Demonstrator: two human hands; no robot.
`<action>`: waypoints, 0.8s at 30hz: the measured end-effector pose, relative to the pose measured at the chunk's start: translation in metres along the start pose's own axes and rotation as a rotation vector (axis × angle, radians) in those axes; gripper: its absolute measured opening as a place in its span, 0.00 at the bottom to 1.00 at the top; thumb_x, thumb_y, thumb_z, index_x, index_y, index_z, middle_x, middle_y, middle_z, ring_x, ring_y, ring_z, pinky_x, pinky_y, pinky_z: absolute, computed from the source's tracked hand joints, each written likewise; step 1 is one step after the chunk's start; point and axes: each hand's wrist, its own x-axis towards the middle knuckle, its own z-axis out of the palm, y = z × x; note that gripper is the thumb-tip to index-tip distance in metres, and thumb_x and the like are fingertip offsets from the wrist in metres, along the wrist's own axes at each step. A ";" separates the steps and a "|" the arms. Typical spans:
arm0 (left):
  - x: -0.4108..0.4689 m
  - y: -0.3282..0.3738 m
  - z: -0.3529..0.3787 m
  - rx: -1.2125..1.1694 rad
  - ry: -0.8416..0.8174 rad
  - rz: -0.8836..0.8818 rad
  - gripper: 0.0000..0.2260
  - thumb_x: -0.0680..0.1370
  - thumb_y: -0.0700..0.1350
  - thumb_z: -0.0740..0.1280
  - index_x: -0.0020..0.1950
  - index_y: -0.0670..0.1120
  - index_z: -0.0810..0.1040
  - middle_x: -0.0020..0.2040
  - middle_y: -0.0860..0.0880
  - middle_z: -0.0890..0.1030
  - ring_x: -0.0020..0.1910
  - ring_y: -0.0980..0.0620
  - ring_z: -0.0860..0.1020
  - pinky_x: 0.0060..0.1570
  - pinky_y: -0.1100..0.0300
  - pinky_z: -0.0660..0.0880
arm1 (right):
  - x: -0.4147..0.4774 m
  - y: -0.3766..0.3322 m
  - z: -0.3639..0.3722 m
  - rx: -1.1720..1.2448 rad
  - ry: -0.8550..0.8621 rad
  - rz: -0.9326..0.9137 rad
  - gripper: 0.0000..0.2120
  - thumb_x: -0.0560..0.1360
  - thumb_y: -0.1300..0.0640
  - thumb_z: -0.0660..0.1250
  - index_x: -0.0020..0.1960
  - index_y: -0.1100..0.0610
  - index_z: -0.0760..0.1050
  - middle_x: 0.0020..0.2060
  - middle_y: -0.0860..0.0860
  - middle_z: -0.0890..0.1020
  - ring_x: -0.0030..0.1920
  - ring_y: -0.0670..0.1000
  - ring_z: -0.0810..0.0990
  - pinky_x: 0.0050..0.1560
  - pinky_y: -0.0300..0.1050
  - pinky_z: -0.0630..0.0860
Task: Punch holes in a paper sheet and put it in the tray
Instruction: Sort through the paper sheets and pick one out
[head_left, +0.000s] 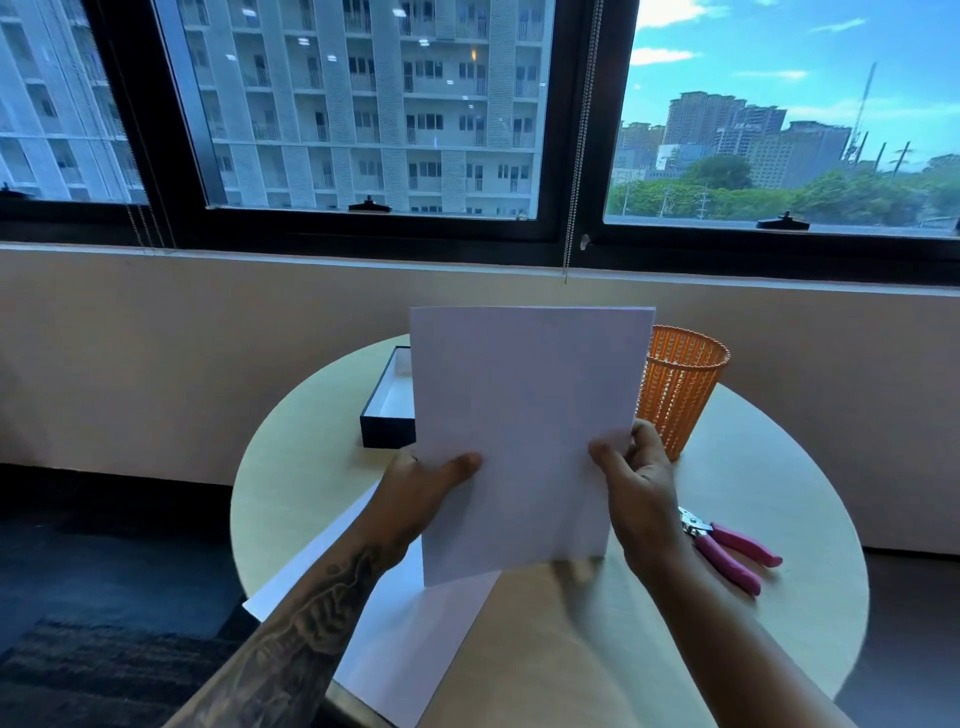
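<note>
Hands, two: left hand (415, 499) and right hand (636, 483) each pinch a side edge of the paper sheet (524, 431), thumbs on its near face, fingers behind.

Round table (727, 623), one: pale top, set before a window wall.

Paper sheet, one in hand: plain white, upright, lifted clear of the table, blank on the visible face; no holes discernible. It hides the right part of the tray.

Spare sheets (405, 649), white, lying flat near left; count cannot be told.

Tray (387, 410), one: dark walls, white inside, far left.

Mesh basket (680, 384), one: orange, upright, far right.

Hole punch (727, 545), one: pink handles, metal head, near right, untouched.

Writing or labels: none legible.
</note>
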 end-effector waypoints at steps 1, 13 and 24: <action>-0.001 -0.004 0.000 0.029 -0.015 -0.022 0.02 0.77 0.48 0.73 0.49 0.54 0.83 0.49 0.53 0.86 0.52 0.49 0.83 0.50 0.55 0.80 | 0.001 0.005 0.001 0.005 0.009 0.019 0.07 0.80 0.66 0.64 0.52 0.54 0.76 0.45 0.54 0.83 0.46 0.54 0.81 0.48 0.53 0.79; 0.025 -0.018 -0.084 0.008 0.374 -0.047 0.09 0.76 0.40 0.73 0.55 0.38 0.82 0.51 0.40 0.84 0.44 0.45 0.81 0.48 0.53 0.77 | -0.003 0.057 0.000 -0.650 -0.212 0.077 0.10 0.80 0.56 0.67 0.61 0.53 0.77 0.54 0.49 0.80 0.49 0.46 0.79 0.46 0.32 0.74; 0.027 -0.048 -0.110 -0.071 0.385 -0.153 0.06 0.71 0.41 0.76 0.46 0.43 0.83 0.51 0.37 0.84 0.47 0.41 0.82 0.57 0.41 0.77 | -0.019 0.079 -0.010 -1.373 -0.504 -0.269 0.19 0.78 0.38 0.55 0.63 0.41 0.78 0.61 0.42 0.78 0.63 0.49 0.74 0.60 0.49 0.70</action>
